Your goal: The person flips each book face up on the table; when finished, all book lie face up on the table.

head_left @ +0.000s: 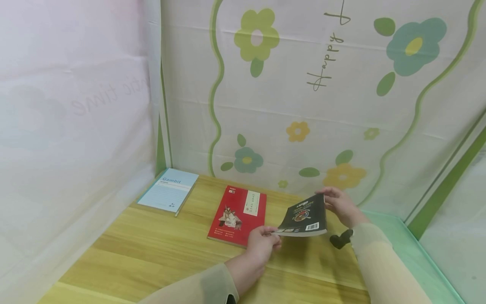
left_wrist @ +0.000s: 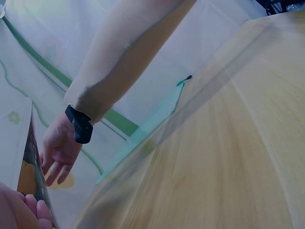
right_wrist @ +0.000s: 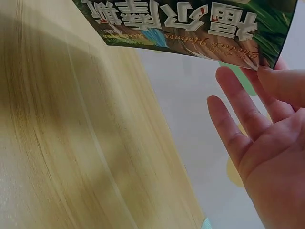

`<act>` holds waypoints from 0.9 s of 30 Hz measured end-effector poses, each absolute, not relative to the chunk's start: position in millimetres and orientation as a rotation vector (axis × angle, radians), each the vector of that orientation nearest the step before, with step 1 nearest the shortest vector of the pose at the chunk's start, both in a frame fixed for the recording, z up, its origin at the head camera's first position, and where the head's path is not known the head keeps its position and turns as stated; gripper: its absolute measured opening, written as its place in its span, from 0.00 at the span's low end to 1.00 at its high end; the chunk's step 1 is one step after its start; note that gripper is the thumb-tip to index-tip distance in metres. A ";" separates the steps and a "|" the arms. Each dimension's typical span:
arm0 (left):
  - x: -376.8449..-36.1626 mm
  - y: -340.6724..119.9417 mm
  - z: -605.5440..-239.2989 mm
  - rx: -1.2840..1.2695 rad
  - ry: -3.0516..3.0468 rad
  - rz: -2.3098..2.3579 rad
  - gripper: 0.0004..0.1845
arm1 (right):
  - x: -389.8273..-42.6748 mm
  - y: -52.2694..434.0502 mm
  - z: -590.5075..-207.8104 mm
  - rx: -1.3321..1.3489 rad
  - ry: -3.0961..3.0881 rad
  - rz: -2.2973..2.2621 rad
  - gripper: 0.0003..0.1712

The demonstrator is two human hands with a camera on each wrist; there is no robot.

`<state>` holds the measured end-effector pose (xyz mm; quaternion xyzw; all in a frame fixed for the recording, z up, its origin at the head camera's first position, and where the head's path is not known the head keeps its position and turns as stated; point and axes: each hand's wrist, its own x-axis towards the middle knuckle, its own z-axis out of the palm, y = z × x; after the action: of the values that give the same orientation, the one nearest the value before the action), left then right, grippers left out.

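Observation:
A thin paperback book (head_left: 303, 215) with a dark back cover and a white barcode is held tilted above the table. My left hand (head_left: 260, 245) pinches its near left corner between thumb and fingers. At the far right corner, my right hand (head_left: 341, 207) pinches the edge. The right wrist view shows the book's colourful underside (right_wrist: 186, 28) with large pale characters, the thumb and a finger on its corner and the other fingers spread. A red book (head_left: 237, 215) lies flat on the table, just beyond my left hand.
On the wooden table (head_left: 152, 249), a light blue notebook (head_left: 168, 190) marked "Gambit" lies at the back left, a thin pencil-like stick (head_left: 176, 214) along its right edge. Flower-printed curtains (head_left: 265, 101) stand behind and beside. A pale green strip (head_left: 402, 245) borders the right edge.

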<state>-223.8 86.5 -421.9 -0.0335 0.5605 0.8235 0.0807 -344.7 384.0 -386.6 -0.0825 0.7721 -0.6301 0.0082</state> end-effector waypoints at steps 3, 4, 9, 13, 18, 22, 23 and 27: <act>-223.4 86.5 -421.5 -0.101 1.648 2.473 0.07 | -345.8 384.6 -387.9 -0.274 2.402 -1.977 0.20; -223.4 86.5 -421.3 -0.096 1.642 2.478 0.07 | -346.1 384.6 -388.1 -0.282 2.401 -1.977 0.20; -223.1 86.5 -421.6 -0.086 1.610 2.496 0.07 | -345.3 384.1 -387.7 -0.299 2.406 -1.996 0.21; -222.8 86.1 -422.9 -0.082 1.601 2.507 0.08 | -344.1 384.5 -386.5 -0.307 2.398 -2.027 0.18; -221.7 85.7 -424.3 -0.059 1.621 2.526 0.09 | -343.8 384.7 -384.5 -0.328 2.354 -2.087 0.11; -220.6 84.6 -424.2 -0.060 1.636 2.521 0.10 | -344.3 384.7 -383.9 -0.373 2.307 -2.123 0.10; -220.6 84.4 -424.3 -0.062 1.640 2.517 0.10 | -344.4 384.6 -384.0 -0.381 2.295 -2.133 0.10; -220.8 83.7 -424.6 -0.071 1.672 2.498 0.10 | -343.4 385.3 -384.9 -0.395 2.263 -2.159 0.10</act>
<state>-220.8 83.7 -424.6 -0.0234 0.5548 0.8289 0.0676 -343.4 385.3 -384.9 -0.1252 0.7178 -0.6849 -0.0054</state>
